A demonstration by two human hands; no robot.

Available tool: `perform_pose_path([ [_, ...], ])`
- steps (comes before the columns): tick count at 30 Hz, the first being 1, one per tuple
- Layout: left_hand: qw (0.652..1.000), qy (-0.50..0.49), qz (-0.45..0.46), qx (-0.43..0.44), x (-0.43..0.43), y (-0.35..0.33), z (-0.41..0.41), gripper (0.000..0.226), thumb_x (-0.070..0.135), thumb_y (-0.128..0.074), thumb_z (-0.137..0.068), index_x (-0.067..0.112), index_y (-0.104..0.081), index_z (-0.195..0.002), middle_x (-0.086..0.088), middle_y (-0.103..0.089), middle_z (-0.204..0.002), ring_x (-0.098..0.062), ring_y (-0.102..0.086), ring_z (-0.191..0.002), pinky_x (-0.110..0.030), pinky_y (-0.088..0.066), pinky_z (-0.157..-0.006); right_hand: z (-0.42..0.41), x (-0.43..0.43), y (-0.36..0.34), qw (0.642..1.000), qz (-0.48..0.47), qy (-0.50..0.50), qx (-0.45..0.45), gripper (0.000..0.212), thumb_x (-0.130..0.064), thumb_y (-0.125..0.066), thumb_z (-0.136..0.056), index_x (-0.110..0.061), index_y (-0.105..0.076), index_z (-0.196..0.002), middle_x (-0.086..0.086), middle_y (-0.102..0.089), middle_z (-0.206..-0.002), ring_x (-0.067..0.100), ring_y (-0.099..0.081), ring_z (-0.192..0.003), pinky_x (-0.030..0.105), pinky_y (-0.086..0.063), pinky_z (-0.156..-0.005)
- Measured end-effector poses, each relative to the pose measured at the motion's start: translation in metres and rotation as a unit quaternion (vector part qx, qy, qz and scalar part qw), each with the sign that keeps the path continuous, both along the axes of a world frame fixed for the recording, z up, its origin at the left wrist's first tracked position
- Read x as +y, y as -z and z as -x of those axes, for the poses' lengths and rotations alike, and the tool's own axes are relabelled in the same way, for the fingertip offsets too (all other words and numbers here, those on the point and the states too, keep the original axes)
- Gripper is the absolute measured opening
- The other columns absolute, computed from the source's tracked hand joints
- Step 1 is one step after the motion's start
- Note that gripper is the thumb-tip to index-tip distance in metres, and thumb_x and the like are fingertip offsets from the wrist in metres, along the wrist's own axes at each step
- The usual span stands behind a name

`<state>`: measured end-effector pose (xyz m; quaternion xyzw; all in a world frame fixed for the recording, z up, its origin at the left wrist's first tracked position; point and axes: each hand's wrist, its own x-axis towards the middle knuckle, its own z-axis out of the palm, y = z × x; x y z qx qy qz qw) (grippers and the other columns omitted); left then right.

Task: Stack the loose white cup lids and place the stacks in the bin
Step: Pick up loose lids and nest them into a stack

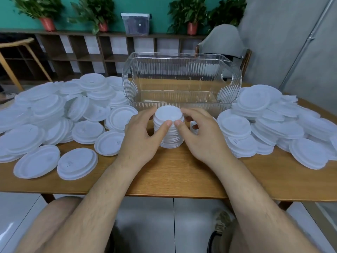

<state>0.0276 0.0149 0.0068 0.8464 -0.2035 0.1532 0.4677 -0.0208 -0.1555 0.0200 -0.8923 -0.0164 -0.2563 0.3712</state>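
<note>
The room in front of me
A teal wall (73, 8) backs a low dark cubby shelf (82, 52) topped with potted plants (191, 17); grey chair (224, 41) to my right, pale tiled floor (145, 225) underfoot.

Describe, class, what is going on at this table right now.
A person grips a stack of white lids with the left hand and right hand, upright on the wooden table just in front of the clear bin. The bin holds no lids yet. Loose lids lie heaped on both sides.

Matt white plastic cup lids (168, 131); glossy, ribbed clear plastic bin (182, 79); smooth, satin light-brown wood-grain surface (173, 172).
</note>
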Motion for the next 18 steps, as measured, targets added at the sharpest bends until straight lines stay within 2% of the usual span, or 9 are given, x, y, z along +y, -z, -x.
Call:
perform_pose_path([
  [4,1.0,0.006,-0.011,0.017,0.0021,0.0024,0.0001,0.056,0.058,-0.06,-0.092,0.03,-0.055,-0.141,0.018,-0.055,-0.134,-0.005,-0.046,-0.13,-0.037,-0.038,-0.113,0.0004,0.0011,0.0012,1.0,0.002,0.003,0.013,0.044,-0.039,-0.062,-0.098,-0.021,-0.059,-0.138,-0.013,-0.056,-0.131,-0.009,-0.044,-0.114,-0.002,-0.032,-0.091],
  [7,1.0,0.014,-0.008,0.017,0.0016,0.0031,0.0023,0.052,0.051,-0.062,-0.094,0.031,-0.053,-0.141,0.025,-0.049,-0.126,0.003,-0.042,-0.125,-0.02,-0.032,-0.107,0.0027,0.0015,0.0038,1.0,-0.008,0.006,0.014,0.044,-0.038,-0.062,-0.097,-0.022,-0.059,-0.138,-0.014,-0.055,-0.131,-0.01,-0.044,-0.115,0.005,-0.037,-0.096],
  [9,1.0,0.021,-0.017,0.007,0.0016,0.004,0.0038,0.051,0.049,-0.062,-0.094,0.032,-0.053,-0.141,0.026,-0.048,-0.126,0.007,-0.04,-0.122,-0.012,-0.028,-0.101,0.0041,0.0016,0.0061,1.0,-0.008,0.009,0.018,0.044,-0.038,-0.063,-0.097,-0.022,-0.059,-0.138,-0.014,-0.055,-0.131,-0.007,-0.046,-0.115,0.015,-0.043,-0.1],
  [15,0.998,0.023,-0.052,0.012,0.0018,0.0068,-0.0001,0.06,0.056,-0.057,-0.095,0.027,-0.048,-0.147,0.014,-0.052,-0.142,-0.004,-0.041,-0.133,-0.025,-0.029,-0.109,0.0039,0.0013,0.0079,0.999,-0.003,0.007,0.035,0.046,-0.042,-0.06,-0.098,-0.023,-0.057,-0.14,-0.013,-0.055,-0.133,0.0,-0.05,-0.119,0.029,-0.046,-0.105],
  [18,0.998,0.016,-0.054,0.01,0.0023,0.0059,0.0003,0.065,0.059,-0.054,-0.094,0.024,-0.046,-0.149,0.01,-0.051,-0.146,-0.008,-0.042,-0.136,-0.033,-0.033,-0.115,0.0064,0.0014,0.0065,1.0,0.01,0.011,0.023,0.047,-0.041,-0.06,-0.099,-0.023,-0.056,-0.142,-0.012,-0.053,-0.137,0.005,-0.049,-0.126,0.03,-0.044,-0.108],
])
